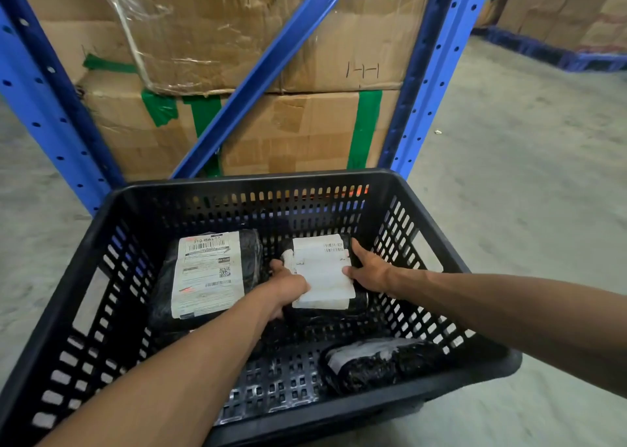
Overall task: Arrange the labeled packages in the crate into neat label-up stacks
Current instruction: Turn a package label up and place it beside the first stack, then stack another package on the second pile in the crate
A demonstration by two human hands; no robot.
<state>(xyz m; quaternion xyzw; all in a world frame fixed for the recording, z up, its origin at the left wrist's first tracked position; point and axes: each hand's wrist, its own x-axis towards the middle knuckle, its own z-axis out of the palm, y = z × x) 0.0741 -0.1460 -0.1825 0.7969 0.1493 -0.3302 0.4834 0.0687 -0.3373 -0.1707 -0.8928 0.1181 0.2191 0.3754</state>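
Note:
A black slotted crate (437, 209) stands on the floor in front of me. Inside, at the far left, a black package (207, 273) lies with its white label up. To its right lies a second black package (322, 270), label up. My left hand (288, 287) grips this package's left edge and my right hand (368, 270) holds its right edge. A third black package (376, 361) rests at the crate's near right with only a strip of its white label showing.
Blue metal racking (424, 83) stands right behind the crate, holding large cardboard boxes (305, 131) with green tape. Grey concrete floor (509, 161) spreads to the right, where more boxes sit on blue pallets (543, 49) in the distance.

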